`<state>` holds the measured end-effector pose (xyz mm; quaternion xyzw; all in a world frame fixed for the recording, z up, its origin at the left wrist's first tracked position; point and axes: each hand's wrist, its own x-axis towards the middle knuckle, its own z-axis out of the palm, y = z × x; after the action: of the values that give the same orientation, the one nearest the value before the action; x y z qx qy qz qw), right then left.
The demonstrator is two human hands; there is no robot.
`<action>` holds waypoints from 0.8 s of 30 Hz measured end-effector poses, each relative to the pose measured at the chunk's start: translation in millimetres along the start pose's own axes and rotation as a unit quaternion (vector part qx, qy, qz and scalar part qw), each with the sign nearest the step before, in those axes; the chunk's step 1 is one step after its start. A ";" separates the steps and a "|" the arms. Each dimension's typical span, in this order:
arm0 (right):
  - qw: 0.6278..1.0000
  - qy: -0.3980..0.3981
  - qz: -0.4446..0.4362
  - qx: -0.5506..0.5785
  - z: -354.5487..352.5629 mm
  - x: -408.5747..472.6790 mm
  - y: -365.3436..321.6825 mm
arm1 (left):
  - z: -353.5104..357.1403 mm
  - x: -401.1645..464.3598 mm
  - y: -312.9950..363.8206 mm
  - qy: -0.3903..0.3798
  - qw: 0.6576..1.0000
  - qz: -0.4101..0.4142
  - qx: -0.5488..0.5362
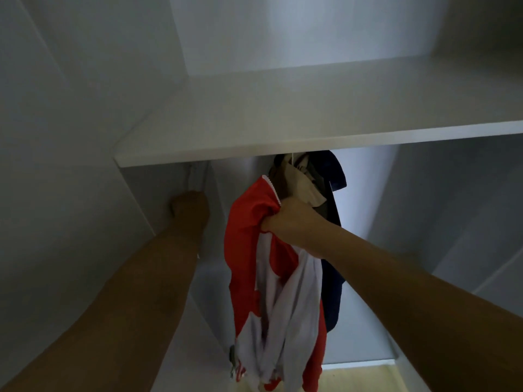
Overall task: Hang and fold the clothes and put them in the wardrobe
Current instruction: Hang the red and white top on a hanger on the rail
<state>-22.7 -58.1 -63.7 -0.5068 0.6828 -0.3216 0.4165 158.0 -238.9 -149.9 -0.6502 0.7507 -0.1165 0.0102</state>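
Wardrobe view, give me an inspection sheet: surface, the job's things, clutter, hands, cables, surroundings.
Surface: white shelf, nothing seen on it.
Job's things: red and white garment hangs from the right hand; dark blue garment and beige garment hang behind it under the shelf.
Clutter: nothing seen.
Hands: right hand grips the red garment's top; left hand reaches to the left wall below the shelf, fingers curled, what it holds unclear.
Cables: nothing seen.
Surroundings: white wardrobe walls; pale floor below.

Dim, bluish wardrobe interior, soft motion blur, wide-angle bending at the edges.
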 end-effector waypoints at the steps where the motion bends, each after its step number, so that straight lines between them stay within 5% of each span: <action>1: 1.000 -0.005 0.006 -0.001 1.3 4.5 -1.4 | 4.0 5.2 -0.8 0.005 1.000 0.008 0.010; 13: 1.000 -0.010 0.024 0.017 -7.1 9.3 -0.6 | -5.0 16.5 7.9 -0.098 0.993 -0.029 -0.057; 20: 0.999 -0.002 0.028 0.017 -7.3 10.2 8.8 | 21.5 15.1 19.7 -0.127 0.991 -0.032 0.036; 24: 0.999 0.003 0.034 0.007 -9.4 10.7 14.5 | 30.3 20.1 13.4 -0.069 0.993 -0.083 -0.042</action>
<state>-38.8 -64.2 -74.5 -0.4798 0.6986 -0.3132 0.4285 147.0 -261.7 -179.1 -0.7164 0.6960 -0.0405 0.0253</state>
